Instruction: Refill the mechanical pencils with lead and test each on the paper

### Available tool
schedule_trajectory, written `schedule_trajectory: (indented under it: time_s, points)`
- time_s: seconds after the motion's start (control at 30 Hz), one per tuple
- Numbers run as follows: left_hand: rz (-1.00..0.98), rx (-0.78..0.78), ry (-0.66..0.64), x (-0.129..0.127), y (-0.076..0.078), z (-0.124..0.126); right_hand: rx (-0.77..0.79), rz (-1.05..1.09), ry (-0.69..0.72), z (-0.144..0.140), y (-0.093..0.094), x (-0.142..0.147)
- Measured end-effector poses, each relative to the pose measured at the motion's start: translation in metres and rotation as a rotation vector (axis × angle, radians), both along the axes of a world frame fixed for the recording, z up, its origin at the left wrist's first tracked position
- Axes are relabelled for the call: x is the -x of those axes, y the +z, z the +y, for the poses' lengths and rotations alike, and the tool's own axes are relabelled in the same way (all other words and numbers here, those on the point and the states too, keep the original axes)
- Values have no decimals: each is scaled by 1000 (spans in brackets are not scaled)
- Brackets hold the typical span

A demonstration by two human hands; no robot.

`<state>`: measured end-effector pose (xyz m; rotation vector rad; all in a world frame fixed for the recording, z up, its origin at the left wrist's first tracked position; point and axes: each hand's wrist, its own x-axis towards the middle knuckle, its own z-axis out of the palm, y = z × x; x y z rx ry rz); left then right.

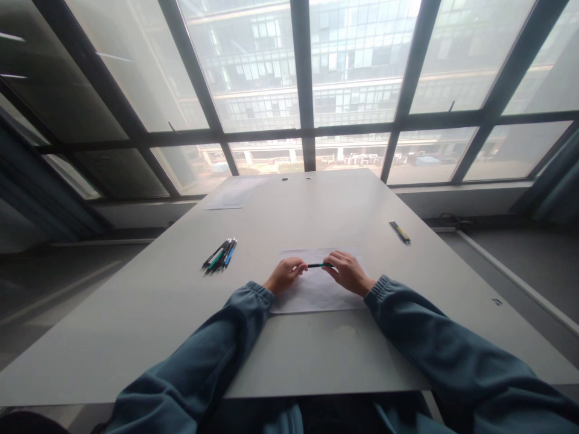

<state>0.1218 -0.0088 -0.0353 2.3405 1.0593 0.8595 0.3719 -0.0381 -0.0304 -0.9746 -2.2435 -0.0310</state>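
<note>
Between my two hands a slim pen, black with a green part, is held level above a white sheet of paper. My left hand pinches its left end. At the other end, the fingers of my right hand are closed round the pen and hide its tip. The paper lies flat on the white table, partly under both hands.
Left of the paper lies a bunch of several pens, black, green and blue. Yellow and dark pens rest on the right side. More paper lies at the far left, before a large window.
</note>
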Motion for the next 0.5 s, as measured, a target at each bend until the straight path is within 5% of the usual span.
schedule_trajectory:
  time_s: [0.5]
  points:
    - [-89, -261, -34, -2, 8, -4, 43, -41, -14, 1, -1, 1]
